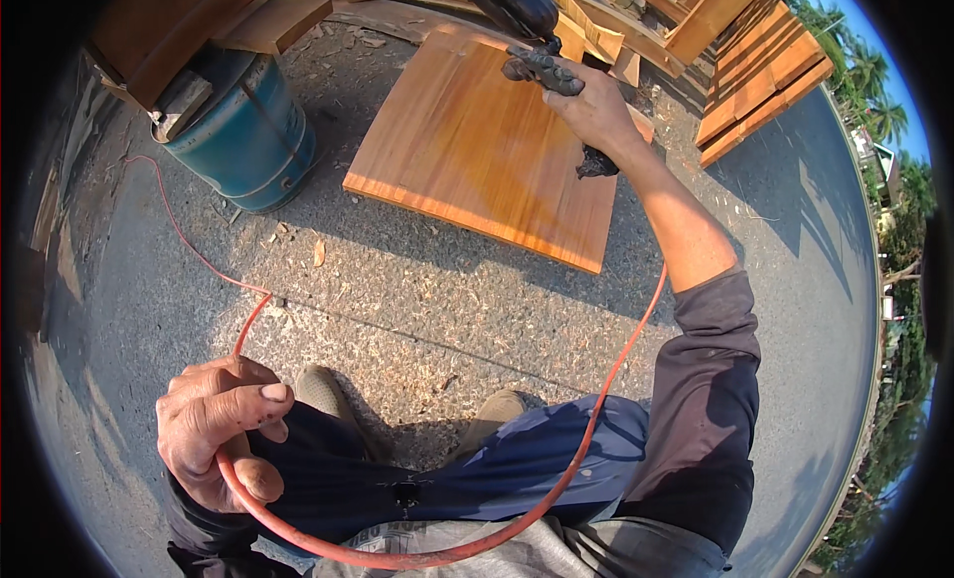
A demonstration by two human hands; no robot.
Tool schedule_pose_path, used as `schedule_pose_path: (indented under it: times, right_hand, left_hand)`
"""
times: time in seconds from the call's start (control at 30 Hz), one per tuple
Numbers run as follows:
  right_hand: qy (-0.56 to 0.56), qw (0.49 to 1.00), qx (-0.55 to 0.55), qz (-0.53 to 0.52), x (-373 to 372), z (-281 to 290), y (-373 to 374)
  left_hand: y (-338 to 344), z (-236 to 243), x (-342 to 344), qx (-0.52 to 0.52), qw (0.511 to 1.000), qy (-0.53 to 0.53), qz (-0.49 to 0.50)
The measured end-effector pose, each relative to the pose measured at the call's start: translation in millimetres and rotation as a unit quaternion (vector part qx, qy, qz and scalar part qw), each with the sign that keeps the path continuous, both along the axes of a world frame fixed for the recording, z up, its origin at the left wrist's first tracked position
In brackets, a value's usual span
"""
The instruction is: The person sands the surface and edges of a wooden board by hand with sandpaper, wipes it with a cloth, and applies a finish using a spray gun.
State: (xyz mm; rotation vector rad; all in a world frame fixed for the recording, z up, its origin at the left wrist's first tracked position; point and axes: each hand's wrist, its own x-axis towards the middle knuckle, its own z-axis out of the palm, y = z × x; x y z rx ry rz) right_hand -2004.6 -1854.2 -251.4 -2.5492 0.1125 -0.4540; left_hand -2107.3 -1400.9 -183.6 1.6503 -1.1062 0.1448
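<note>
a dark spray gun (532, 36) is gripped in the right hand (593, 109), fingers clenched round its handle, and is held at about 12 o'clock in the head view, just above the far edge of a wooden panel (477, 151). the panel lies flat on the paved ground (417, 300), between 11 and 1 o'clock. its surface looks evenly orange-brown with a faint sheen; whether that is wet coating or plain wood cannot be told, so the share already covered is not clear. no mist is seen at the nozzle. judged from the gun's place at the far edge, the coating appears to be under way rather than finished, with the near half possibly still to be done.

a red hose (596, 399) is held in a loop by the left hand (221, 429), closed round it at 7 o'clock, and runs up toward the gun. a blue-green drum (248, 131) stands at 10 o'clock, well apart from the panel. more stacked wooden pieces (760, 71) lie at 1 o'clock.
</note>
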Motion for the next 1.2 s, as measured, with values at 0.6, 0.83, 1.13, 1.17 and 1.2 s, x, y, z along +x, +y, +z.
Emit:
schedule_pose_path:
  times: [0.6,0.83,1.13,1.17,1.2]
  right_hand:
    - [0.210,0.961,0.167,0.068,-31.3,30.1,65.6]
    - [0.137,0.985,0.107,-0.006,33.1,10.7,22.0]
    - [0.001,0.995,-0.064,-0.080,87.0,0.2,2.9]
    - [0.001,0.993,-0.076,-0.096,88.3,1.3,6.9]
    - [0.002,0.992,-0.077,-0.098,87.9,0.3,7.2]
  left_hand:
    - [-3.9,-4.1,9.9,-0.030,0.996,0.018,0.087]
    - [16.2,-5.3,20.0,-0.035,0.998,0.004,0.060]
    - [30.8,-9.7,28.2,-0.072,0.996,0.019,0.043]
    - [29.0,-8.9,29.7,-0.071,0.996,0.010,0.047]
    - [28.7,-9.5,30.9,-0.073,0.996,0.011,0.045]
